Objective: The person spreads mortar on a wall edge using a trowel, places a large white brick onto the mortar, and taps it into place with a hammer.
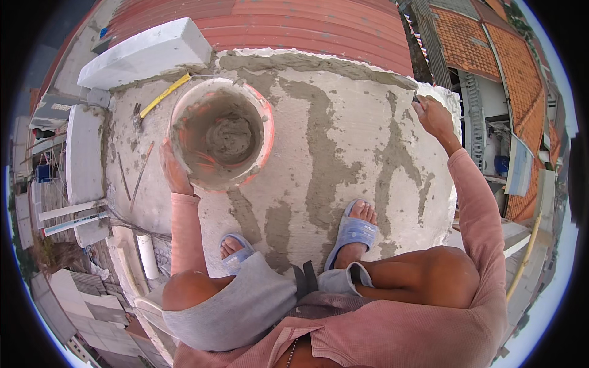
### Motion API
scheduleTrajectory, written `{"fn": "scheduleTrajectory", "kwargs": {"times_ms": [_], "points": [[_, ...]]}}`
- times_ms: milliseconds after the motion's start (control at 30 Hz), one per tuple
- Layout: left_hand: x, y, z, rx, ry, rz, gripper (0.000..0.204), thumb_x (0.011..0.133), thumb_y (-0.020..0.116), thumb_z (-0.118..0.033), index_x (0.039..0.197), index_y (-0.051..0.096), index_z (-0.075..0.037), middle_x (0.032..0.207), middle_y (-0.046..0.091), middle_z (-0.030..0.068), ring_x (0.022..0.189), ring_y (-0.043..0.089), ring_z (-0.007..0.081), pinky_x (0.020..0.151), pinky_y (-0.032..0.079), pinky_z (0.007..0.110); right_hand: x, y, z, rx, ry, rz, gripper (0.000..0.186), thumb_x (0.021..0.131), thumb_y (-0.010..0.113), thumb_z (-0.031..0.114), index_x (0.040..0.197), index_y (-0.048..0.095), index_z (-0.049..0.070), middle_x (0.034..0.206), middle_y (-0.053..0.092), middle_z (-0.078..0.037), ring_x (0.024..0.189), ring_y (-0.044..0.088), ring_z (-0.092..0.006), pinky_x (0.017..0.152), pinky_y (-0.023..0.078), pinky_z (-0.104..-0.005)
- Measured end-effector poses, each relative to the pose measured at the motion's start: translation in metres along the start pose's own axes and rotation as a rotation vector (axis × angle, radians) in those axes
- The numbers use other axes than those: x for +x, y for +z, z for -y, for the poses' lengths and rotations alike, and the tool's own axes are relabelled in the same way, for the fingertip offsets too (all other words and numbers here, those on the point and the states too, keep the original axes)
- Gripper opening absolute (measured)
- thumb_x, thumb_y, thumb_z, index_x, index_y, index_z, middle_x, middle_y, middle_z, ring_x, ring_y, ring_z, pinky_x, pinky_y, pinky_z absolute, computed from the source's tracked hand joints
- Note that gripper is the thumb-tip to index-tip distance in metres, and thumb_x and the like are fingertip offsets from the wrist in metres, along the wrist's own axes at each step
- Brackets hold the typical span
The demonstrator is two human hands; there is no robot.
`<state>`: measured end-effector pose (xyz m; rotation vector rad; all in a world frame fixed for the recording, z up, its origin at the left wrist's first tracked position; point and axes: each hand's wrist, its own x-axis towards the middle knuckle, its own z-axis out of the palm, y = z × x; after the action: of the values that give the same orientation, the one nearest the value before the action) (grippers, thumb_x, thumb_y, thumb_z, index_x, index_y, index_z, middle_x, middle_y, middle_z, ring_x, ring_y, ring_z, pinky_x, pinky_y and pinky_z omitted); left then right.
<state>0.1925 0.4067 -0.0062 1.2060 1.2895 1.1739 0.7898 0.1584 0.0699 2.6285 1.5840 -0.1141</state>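
- A person is crouching on a pale slab [285, 175], their blue slippers [357, 232] pressing on its near part.
- The left hand [175, 168] is lying open along the outer wall of an orange-red bucket [268, 119], its fingers pointing toward the slab's far edge.
- The bucket is standing near the slab's far left corner, its rim and inside coated in gray; wet gray mortar [228, 140] is filling its bottom.
- The right hand [434, 116] is reaching to the far right corner, closing around a tool [416, 96] that it is mostly hiding.
- A thick mortar strip [319, 65] is running along the far edge, ending near that hand; thinner gray smears are streaking the slab.
- A yellow-handled hammer [163, 97] is lying just left of the bucket, toward the far left corner.
- One white block [147, 56] is sitting along the far edge at the left, another [84, 153] along the left edge.
- A red ribbed roof [307, 24] is stretching beyond the far edge.
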Motion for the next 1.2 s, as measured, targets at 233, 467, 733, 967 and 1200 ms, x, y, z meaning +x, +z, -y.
{"fn": "scheduleTrajectory", "kwargs": {"times_ms": [233,467,733,967,1200], "points": [[0.009,-0.014,0.010,0.169,0.066,-0.028,0.040,0.112,0.043,-0.034,0.120,0.062,0.001,0.119,0.059,0.0094,0.113,0.054,0.0203,0.104,0.042,0.037,-0.009,0.020,-0.028,-0.067,0.060,-0.021,0.041,0.105,0.051,0.039,0.125,0.067,0.007,0.115,0.069,-0.018,0.103,0.069,-0.0399,0.086,0.056,-0.0525],[-0.006,0.024,-0.036,0.038,-0.060,-0.018,0.043,0.111,0.044,-0.034,0.120,0.060,0.005,0.121,0.059,0.0111,0.113,0.053,0.0233,0.100,0.042,0.036,-0.024,0.013,-0.049,-0.067,0.095,0.065,0.043,0.105,0.052,0.037,0.127,0.066,0.004,0.118,0.070,-0.022,0.106,0.068,-0.0418,0.090,0.054,-0.0505],[-0.024,0.103,-0.111,0.079,0.159,0.305,0.037,0.109,0.051,-0.035,0.118,0.062,-0.001,0.099,0.060,0.0083,0.093,0.054,0.0191,0.091,0.046,0.034,-0.031,-0.081,0.091,0.426,-0.390,-0.131,0.038,0.101,0.066,0.031,0.122,0.070,-0.001,0.106,0.074,-0.016,0.094,0.071,-0.0311,0.086,0.054,-0.0367],[-0.035,0.143,-0.127,0.288,0.322,0.618,0.037,0.108,0.054,-0.032,0.123,0.061,0.001,0.103,0.061,0.0040,0.098,0.054,0.0131,0.093,0.045,0.028,-0.029,-0.074,0.260,-0.146,-0.620,-0.098,0.022,0.092,0.065,0.012,0.110,0.068,0.001,0.098,0.064,-0.013,0.082,0.072,-0.0312,0.063,0.060,-0.0428],[-0.030,0.143,-0.125,0.223,0.256,0.570,0.036,0.106,0.054,-0.031,0.123,0.062,0.000,0.103,0.065,0.0101,0.097,0.059,0.0209,0.091,0.048,0.033,-0.042,-0.052,0.277,-0.154,-0.712,0.244,0.019,0.088,0.065,0.012,0.099,0.076,0.001,0.100,0.072,-0.018,0.086,0.075,-0.0359,0.070,0.063,-0.0437]]}}
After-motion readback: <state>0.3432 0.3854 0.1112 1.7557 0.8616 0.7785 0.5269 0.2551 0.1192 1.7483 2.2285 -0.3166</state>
